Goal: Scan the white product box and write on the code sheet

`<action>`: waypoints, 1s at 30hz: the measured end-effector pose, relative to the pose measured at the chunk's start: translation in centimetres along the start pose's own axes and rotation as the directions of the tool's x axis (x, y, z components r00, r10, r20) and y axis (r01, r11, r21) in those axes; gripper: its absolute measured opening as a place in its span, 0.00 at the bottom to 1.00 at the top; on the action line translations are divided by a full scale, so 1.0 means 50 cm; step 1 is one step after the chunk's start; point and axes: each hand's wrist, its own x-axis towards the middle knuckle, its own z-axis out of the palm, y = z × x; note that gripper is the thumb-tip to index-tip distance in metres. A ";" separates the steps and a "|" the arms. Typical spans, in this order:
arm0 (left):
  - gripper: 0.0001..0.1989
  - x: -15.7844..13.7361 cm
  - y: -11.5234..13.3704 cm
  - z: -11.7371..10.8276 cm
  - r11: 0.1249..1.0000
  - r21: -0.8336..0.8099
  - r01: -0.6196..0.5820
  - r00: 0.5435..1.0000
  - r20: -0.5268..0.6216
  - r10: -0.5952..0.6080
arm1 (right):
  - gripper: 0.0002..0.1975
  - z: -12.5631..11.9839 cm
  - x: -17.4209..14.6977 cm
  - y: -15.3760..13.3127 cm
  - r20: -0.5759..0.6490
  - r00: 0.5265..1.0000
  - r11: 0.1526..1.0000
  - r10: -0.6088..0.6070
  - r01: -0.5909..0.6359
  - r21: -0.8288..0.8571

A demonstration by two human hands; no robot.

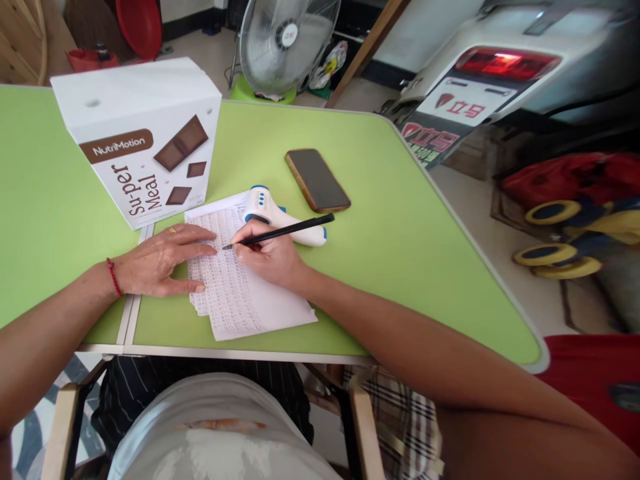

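My right hand is closed around a black pen, its tip down at a sheet of paper covered in rows of small handwriting. Fingers spread, my left hand lies flat across the sheet's left edge and the green table. More paper shows beneath the top sheet. A white and blue infrared thermometer rests at the paper's upper right, partly behind my right hand and the pen. Beyond it lies a phone in a brown case, its screen dark.
A white NutriMotion box stands upright on the green table, behind my left hand. Past the table's far edge is a fan. A scooter's rear end is beyond the right edge. Chair armrests flank my lap.
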 end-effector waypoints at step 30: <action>0.27 -0.001 -0.001 0.001 1.000 -0.003 -0.008 1.000 -0.002 0.008 | 0.03 -0.001 0.000 0.001 -0.067 0.997 0.998 -0.048 0.044 -0.048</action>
